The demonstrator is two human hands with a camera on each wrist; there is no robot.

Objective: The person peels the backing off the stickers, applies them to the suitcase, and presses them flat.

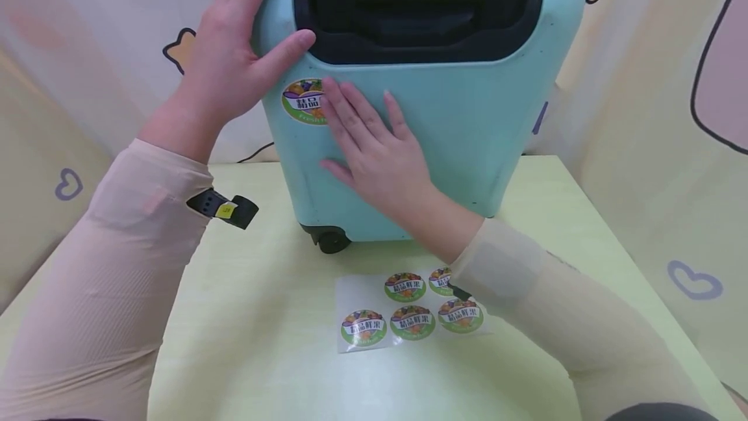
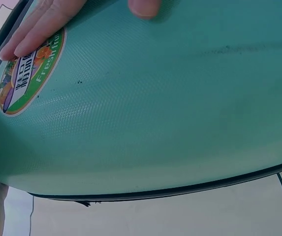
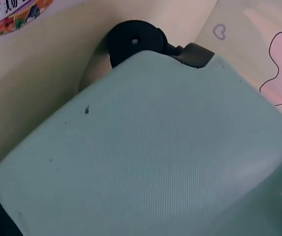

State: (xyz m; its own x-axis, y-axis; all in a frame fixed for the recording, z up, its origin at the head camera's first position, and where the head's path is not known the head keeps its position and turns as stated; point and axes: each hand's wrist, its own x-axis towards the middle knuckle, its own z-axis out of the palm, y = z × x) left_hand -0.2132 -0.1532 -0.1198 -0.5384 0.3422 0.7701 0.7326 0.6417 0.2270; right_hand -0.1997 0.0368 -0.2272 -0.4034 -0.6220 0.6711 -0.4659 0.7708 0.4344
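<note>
Sheet (image 1: 354, 291) lies nearest, below the right hand (image 1: 380, 154), which rests flat, fingers straight, over a sticker (image 1: 300, 102) at its tips, I'd guess to smooth it down. Farther up-left, the left hand (image 1: 234, 51) clamps the case (image 1: 467, 128) by its corner, likely bracing it.

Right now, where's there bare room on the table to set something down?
The table is bare between your left sleeve and the fruit-sticker sheet, on that sheet's near side, and right of the turquoise wheeled suitcase, beyond your right sleeve. It's crowded mid-table, where the suitcase stands and your right sleeve hides part of the sheet.
</note>
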